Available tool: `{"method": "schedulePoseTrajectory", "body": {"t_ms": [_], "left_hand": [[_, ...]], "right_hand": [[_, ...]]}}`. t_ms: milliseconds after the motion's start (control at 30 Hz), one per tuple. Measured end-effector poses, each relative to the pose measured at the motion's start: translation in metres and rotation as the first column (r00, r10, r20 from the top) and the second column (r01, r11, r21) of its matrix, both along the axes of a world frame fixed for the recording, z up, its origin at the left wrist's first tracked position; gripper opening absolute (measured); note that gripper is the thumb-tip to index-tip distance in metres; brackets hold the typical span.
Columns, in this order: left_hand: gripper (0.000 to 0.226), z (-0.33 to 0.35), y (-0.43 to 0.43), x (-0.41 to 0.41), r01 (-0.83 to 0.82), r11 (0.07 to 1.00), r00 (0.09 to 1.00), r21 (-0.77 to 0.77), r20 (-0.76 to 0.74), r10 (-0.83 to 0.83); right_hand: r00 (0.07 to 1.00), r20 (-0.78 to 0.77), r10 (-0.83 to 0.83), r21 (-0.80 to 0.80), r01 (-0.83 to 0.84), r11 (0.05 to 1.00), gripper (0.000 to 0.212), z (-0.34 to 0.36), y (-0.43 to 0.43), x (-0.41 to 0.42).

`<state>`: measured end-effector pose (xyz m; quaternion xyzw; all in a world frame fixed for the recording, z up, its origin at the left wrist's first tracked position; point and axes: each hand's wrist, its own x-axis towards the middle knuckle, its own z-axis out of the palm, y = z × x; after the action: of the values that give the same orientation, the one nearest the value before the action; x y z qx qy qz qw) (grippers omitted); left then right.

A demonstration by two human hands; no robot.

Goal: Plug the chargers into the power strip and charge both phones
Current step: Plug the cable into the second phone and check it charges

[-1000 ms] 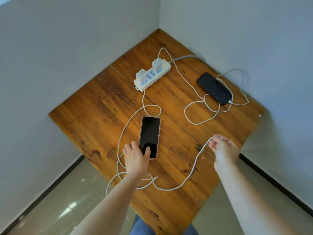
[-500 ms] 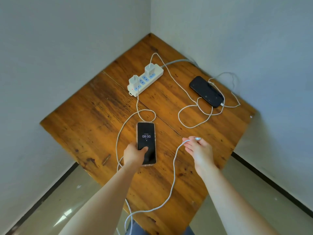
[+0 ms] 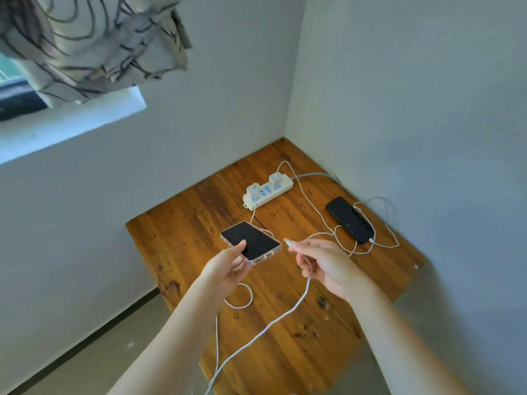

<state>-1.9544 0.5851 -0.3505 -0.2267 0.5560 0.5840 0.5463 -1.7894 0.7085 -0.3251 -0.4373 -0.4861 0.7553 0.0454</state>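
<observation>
My left hand (image 3: 228,267) holds a phone in a clear case (image 3: 251,241) lifted above the wooden table (image 3: 176,229), its dark screen up and its port end turned to the right. My right hand (image 3: 325,263) pinches the white cable's plug (image 3: 287,241), a short gap from the phone's port end. That cable (image 3: 273,320) trails down off the table's front. A white power strip (image 3: 268,193) at the back carries two white chargers (image 3: 276,179). A second black phone (image 3: 350,219) lies at the right with a cable in its near end.
The table fills a corner between two grey walls. Loose white cable loops (image 3: 353,243) lie between the strip and the black phone. A window ledge (image 3: 71,129) and a patterned curtain (image 3: 94,44) are at the upper left. Floor shows at the lower left.
My left hand has lifted the cased phone off the table and turned its port end rightward; its screen went dark. My right hand brought the plug leftward, close to the phone. The camera tilted up.
</observation>
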Motion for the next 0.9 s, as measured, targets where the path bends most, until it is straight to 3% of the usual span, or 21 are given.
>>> {"method": "schedulePoseTrajectory", "body": {"t_ms": [100, 167, 500, 900], "left_hand": [[0.042, 0.027, -0.005, 0.002, -0.073, 0.996, 0.997, 0.047, -0.013, 0.074], [0.04, 0.042, -0.008, 0.005, -0.101, 0.993, 0.994, 0.067, -0.027, 0.103], [0.043, 0.064, -0.013, 0.019, -0.137, 0.982, 0.988, 0.132, -0.056, 0.146], [0.044, 0.063, -0.007, 0.026, -0.109, 0.988, 0.981, 0.106, -0.149, 0.124]], "right_hand": [[0.977, 0.08, 0.197, 0.155, -0.208, 0.966, 0.027, 0.021, -0.013, -0.009], [0.964, 0.113, 0.242, 0.228, -0.262, 0.938, 0.029, 0.032, -0.019, -0.013], [0.979, 0.111, 0.173, 0.47, -0.204, 0.858, 0.023, 0.052, -0.033, -0.011], [0.966, 0.255, 0.042, 0.72, -0.219, 0.659, 0.02, 0.05, -0.047, -0.014]]}}
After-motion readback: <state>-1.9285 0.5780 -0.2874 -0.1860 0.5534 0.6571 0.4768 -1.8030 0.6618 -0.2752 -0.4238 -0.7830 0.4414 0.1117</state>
